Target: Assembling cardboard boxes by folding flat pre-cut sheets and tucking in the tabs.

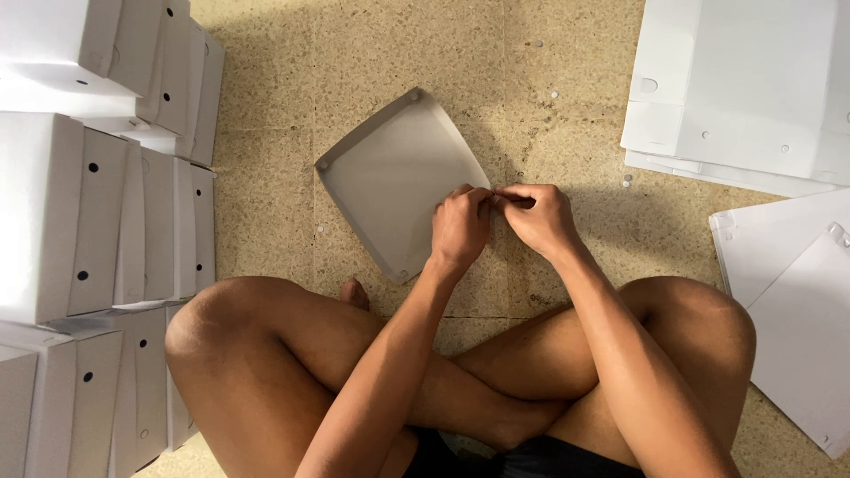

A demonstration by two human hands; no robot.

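Observation:
A white cardboard box lid [394, 173] with folded-up edges lies on the speckled floor in front of my crossed legs. My left hand [459, 226] and my right hand [537, 215] meet at the lid's right corner. Both pinch the cardboard flap there with closed fingers, thumbs and fingertips touching. The corner itself is hidden under my fingers.
Stacks of finished white boxes with small round holes [80, 221] stand along the left. Flat unfolded white cardboard sheets [735, 88] lie at the upper right, and more flat sheets [797, 292] at the right. My knees [221, 327] frame the floor space.

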